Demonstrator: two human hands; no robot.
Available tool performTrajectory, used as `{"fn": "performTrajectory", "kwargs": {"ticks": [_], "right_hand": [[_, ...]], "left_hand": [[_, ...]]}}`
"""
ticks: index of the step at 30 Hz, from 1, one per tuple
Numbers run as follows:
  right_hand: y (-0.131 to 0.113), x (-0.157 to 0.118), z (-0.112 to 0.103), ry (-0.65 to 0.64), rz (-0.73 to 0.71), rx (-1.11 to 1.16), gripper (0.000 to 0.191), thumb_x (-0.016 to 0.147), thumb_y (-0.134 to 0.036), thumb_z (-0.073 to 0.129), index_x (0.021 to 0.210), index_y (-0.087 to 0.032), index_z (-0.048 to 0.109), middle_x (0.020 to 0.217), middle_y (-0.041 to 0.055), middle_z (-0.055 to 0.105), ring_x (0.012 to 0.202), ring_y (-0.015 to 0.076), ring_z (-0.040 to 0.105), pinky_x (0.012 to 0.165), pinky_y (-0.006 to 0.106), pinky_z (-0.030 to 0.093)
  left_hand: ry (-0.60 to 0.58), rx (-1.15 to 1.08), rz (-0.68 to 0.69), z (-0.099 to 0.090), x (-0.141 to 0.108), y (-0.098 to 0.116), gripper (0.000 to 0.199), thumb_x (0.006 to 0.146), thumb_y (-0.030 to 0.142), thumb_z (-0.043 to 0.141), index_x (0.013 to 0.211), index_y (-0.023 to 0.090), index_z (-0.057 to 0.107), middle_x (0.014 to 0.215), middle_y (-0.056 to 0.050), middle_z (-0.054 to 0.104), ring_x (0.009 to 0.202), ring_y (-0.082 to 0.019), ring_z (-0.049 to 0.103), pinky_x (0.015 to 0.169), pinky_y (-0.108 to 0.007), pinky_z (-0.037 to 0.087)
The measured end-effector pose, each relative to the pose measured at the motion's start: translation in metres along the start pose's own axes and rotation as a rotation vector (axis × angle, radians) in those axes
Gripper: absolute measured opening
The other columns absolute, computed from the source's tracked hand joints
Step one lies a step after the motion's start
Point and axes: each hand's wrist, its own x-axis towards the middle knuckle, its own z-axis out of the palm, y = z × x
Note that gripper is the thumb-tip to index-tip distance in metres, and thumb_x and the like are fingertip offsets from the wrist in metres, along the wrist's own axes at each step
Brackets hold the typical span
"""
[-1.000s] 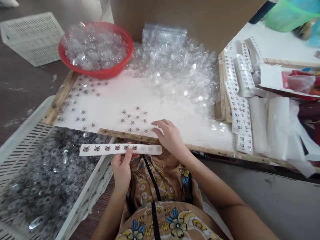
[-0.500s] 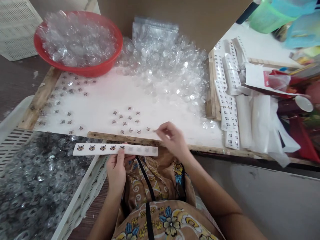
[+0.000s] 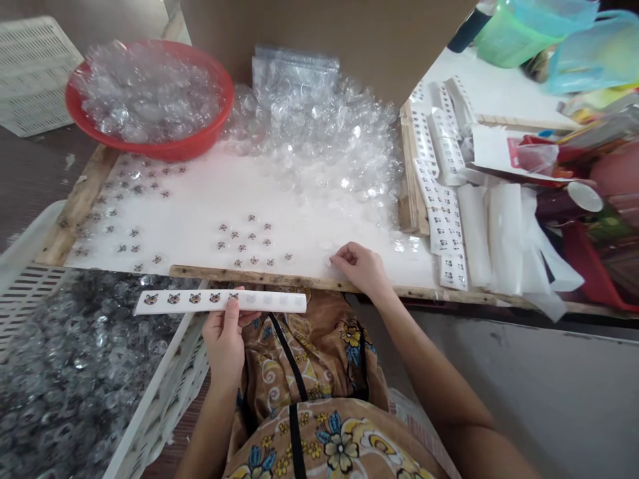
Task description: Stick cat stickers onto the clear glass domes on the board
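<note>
My left hand [image 3: 224, 336] is closed on a strip of animal-face stickers [image 3: 194, 299], its thumb on top. Printed faces fill the strip's left half, and faint blank spots show on the right half. Over the front of the white tabletop [image 3: 309, 233], my right hand [image 3: 360, 267] is pinched, thumb and index finger together at the surface. Something small and pale shows at those fingertips, too small to name. Left of this hand lie several small clear discs [image 3: 251, 237] bearing the same animal face.
A heap of clear discs [image 3: 344, 143] covers the back of the table. More fill a red basin [image 3: 222, 123] at back left and a white crate [image 3: 144, 426] below left. Sticker sheets [image 3: 439, 206] lie at right. A wooden rail [image 3: 259, 276] edges the front.
My right hand has moved a little to the right, away from the discs with faces, and down to the tabletop. My left hand still holds the strip. The whole view has shifted slightly.
</note>
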Motion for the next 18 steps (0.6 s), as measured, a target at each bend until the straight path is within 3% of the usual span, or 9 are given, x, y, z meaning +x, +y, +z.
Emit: {"fn": "performTrajectory", "kwargs": {"ticks": [8, 12, 15, 18], "right_hand": [[-0.013, -0.006, 0.009, 0.056, -0.169, -0.247, 0.008, 0.085, -0.023, 0.055, 0.082, -0.02, 0.061, 0.084, 0.0054, 0.06, 0.069, 0.0178, 0.055, 0.068, 0.031, 0.041], [-0.014, -0.004, 0.012, 0.028, -0.202, -0.209, 0.007, 0.085, -0.021, 0.056, 0.089, -0.02, 0.061, 0.085, 0.0063, 0.062, 0.074, 0.0194, 0.058, 0.071, 0.032, 0.043], [-0.011, -0.002, 0.013, 0.018, -0.174, -0.153, 0.017, 0.084, -0.02, 0.058, 0.101, -0.019, 0.06, 0.082, 0.0043, 0.065, 0.075, 0.0196, 0.06, 0.072, 0.032, 0.044], [-0.007, -0.001, 0.013, 0.017, -0.148, -0.132, 0.015, 0.083, -0.02, 0.06, 0.098, -0.019, 0.061, 0.086, 0.0051, 0.065, 0.077, 0.0192, 0.062, 0.073, 0.032, 0.046]], "left_hand": [[-0.015, -0.017, -0.014, -0.001, -0.001, -0.003, 0.041, 0.077, 0.05, 0.077, 0.101, 0.016, 0.077, 0.101, -0.01, 0.077, 0.075, -0.021, 0.073, 0.067, -0.031, 0.063], [-0.002, -0.019, -0.008, -0.003, 0.003, -0.002, 0.041, 0.078, 0.05, 0.077, 0.101, 0.017, 0.077, 0.099, -0.009, 0.077, 0.073, -0.021, 0.073, 0.068, -0.032, 0.063], [0.001, -0.011, -0.009, -0.004, 0.005, -0.002, 0.041, 0.078, 0.05, 0.077, 0.102, 0.017, 0.077, 0.099, -0.009, 0.077, 0.075, -0.021, 0.073, 0.07, -0.033, 0.063], [-0.002, -0.01, -0.017, -0.004, 0.006, -0.003, 0.041, 0.078, 0.05, 0.076, 0.102, 0.017, 0.077, 0.099, -0.009, 0.077, 0.074, -0.021, 0.073, 0.071, -0.034, 0.063]]}}
